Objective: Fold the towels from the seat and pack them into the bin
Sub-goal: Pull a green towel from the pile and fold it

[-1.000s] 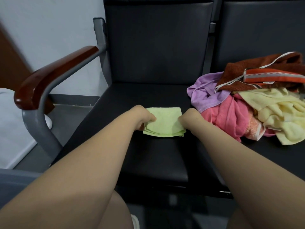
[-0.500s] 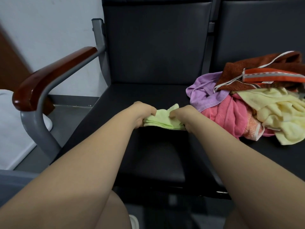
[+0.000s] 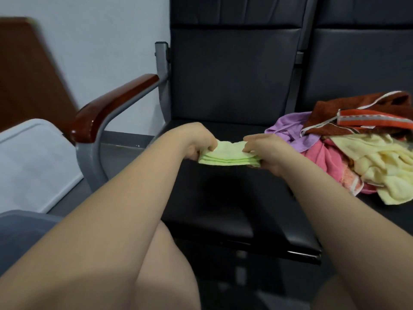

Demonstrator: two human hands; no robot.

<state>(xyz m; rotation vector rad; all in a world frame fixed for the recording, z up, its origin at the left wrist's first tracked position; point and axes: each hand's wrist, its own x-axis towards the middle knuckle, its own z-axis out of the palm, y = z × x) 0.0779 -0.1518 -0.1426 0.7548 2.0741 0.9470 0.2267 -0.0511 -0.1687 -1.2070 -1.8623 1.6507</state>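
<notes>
Green towel (image 3: 225,154): folded into a small layered pad with its stacked edges toward the camera, held just above the black seat (image 3: 223,209).

Left hand (image 3: 196,142) grips the left end and right hand (image 3: 266,151) the right end, fingers curled round the cloth.

Judgement: the fold looks finished and the carry to the bin is next. Pinch all layers at both ends so they don't slip, and lay the pad in flat rather than dropping it.

Grey-blue rim (image 3: 22,222) at lower left is probably the bin; its inside is not visible.

Pile of unfolded towels (image 3: 357,157) lies on the adjoining seat, near the right hand.
</notes>
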